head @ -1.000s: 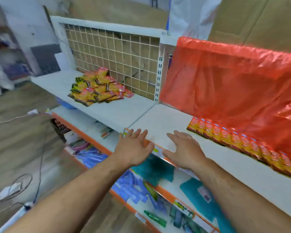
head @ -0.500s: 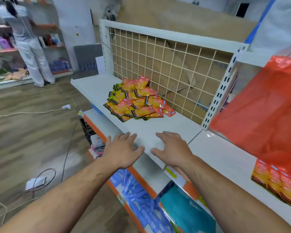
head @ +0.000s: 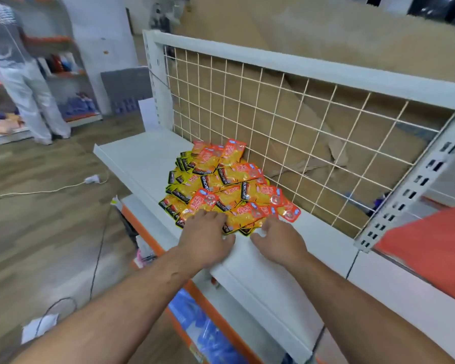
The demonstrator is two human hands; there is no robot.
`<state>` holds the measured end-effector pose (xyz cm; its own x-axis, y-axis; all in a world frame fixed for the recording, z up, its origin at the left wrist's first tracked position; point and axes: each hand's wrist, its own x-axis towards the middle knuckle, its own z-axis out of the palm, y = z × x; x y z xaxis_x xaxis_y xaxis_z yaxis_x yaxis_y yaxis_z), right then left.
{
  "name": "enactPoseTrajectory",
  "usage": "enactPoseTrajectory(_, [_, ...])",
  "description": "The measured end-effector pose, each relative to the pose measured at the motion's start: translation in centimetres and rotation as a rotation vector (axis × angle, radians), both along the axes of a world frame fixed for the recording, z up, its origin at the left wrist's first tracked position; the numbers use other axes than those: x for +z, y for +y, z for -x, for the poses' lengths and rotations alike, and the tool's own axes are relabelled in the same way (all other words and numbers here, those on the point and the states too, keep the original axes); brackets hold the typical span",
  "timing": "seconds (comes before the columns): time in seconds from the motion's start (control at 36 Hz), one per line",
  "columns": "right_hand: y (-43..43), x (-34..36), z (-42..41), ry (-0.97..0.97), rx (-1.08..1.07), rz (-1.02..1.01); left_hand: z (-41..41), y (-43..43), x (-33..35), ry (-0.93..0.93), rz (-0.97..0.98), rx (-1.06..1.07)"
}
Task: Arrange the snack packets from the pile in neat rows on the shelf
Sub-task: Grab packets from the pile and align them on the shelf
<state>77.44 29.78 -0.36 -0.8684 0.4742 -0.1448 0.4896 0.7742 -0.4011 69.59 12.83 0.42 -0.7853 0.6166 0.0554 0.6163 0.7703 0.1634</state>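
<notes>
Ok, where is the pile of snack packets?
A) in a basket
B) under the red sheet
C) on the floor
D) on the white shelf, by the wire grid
D: the pile of snack packets lies on the white shelf, up against the wire grid.

A loose pile of small glossy orange-and-yellow snack packets with black end bands (head: 229,190) lay heaped on the flat white metal shelf (head: 142,158), overlapping one another at all angles and in no rows. The heap sat near the middle of the board. Its farthest packets leaned against the white wire-grid back panel (head: 300,67), and its nearest ones lay flat close to the front edge.
</notes>
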Motion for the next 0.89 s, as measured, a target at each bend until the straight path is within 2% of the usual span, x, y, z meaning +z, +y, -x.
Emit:
enactPoseTrajectory(0.19, [0.8,-1.8,3.4,0.127,-0.471,0.331,6.1,2.6,-0.9,-0.014,-0.023,-0.198])
enactPoseTrajectory(0.44, [-0.9,-2.2,6.4,0.379,-0.865,0.502,9.9,4.3,-1.4,-0.056,0.011,-0.393])
enactPoseTrajectory(0.56, [-1.6,-1.4,6.9,0.448,-0.904,0.543,10.8,5.0,-1.3,-0.073,0.011,-0.439])
enactPoseTrajectory(0.69, [-1.6,-0.8,5.9,0.369,-0.873,0.61,11.3,5.7,-1.6,-0.137,-0.084,-0.476])
enactPoseTrajectory(0.89, [-1.6,0.2,2.2,0.429,-0.894,0.684,10.2,8.0,-0.1,-0.478,-0.287,-0.45])
